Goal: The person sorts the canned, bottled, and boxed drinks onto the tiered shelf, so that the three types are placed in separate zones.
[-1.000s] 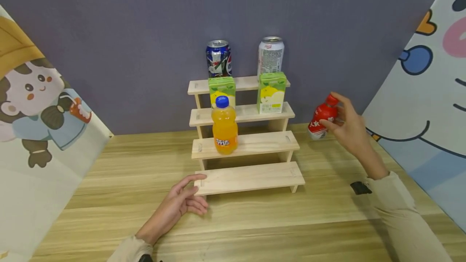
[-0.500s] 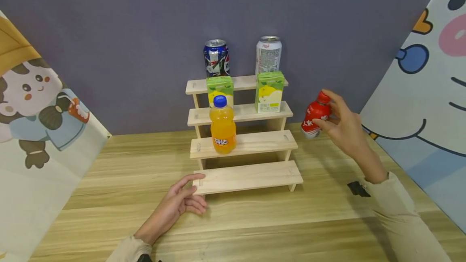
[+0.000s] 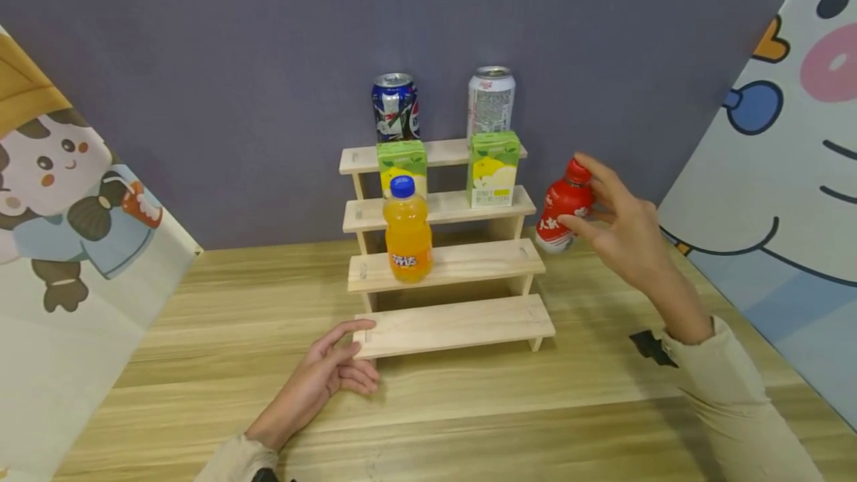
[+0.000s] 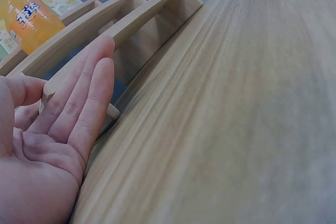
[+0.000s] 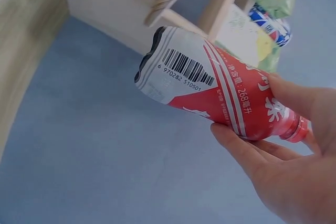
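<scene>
In the head view my right hand [image 3: 623,236] grips a red plastic drink bottle [image 3: 564,207] with a red cap. The bottle is tilted in the air, just right of a stepped wooden display stand [image 3: 462,329]. Its white base and barcode face the right wrist camera. My left hand [image 3: 335,367] holds the front left corner of the stand's lowest step between thumb and index finger, the other fingers stretched below. An orange soda bottle [image 3: 408,236] with a blue cap stands at the left of the second step up. Nothing stands on the lowest step.
Green juice cartons [image 3: 493,169] stand left and right on the third step. On the top step are a blue can [image 3: 395,106] and a white can [image 3: 491,103]. A grey wall [image 3: 268,95] rises behind; a black scrap [image 3: 652,348] lies on the table near the right sleeve.
My right hand has moved left with the red bottle, bringing it close to the stand's right side. The left hand stays at the stand's corner. The view has shifted slightly.
</scene>
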A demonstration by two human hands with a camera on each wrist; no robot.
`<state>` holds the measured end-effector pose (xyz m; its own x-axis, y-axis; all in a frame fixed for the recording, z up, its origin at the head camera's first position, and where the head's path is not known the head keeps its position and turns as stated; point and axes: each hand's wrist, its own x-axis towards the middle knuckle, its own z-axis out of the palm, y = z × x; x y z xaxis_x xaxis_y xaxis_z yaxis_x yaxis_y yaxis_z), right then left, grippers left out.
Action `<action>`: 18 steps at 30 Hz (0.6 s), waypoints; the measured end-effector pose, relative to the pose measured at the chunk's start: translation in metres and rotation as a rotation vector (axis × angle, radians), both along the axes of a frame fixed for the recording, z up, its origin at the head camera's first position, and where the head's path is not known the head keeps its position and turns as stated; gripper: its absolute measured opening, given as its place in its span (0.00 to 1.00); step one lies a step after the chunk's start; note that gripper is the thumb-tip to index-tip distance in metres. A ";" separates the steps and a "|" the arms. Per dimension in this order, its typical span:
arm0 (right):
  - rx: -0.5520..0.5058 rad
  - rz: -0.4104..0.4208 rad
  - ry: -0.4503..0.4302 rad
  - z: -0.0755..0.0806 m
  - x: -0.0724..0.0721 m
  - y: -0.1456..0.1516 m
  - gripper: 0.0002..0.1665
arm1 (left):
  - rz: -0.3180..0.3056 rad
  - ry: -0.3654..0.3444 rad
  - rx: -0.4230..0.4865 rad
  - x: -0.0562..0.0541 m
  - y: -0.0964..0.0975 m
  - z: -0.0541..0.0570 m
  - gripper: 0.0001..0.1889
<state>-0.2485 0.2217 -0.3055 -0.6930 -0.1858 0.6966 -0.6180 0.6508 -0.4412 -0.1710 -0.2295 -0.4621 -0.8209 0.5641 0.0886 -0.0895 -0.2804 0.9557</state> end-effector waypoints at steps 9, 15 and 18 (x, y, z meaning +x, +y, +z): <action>-0.006 0.044 0.017 0.014 0.004 -0.024 0.56 | -0.004 -0.013 0.004 -0.003 -0.001 0.004 0.23; -0.024 0.100 -0.022 0.012 0.004 -0.040 0.57 | 0.005 -0.043 -0.004 -0.001 0.000 0.004 0.23; -0.032 0.126 -0.050 0.008 0.003 -0.049 0.55 | -0.001 -0.050 -0.005 0.002 -0.001 0.002 0.23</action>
<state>-0.2459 0.1729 -0.2973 -0.6993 -0.2519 0.6689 -0.6709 0.5542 -0.4927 -0.1694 -0.2301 -0.4598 -0.8236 0.5654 0.0448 -0.1375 -0.2757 0.9513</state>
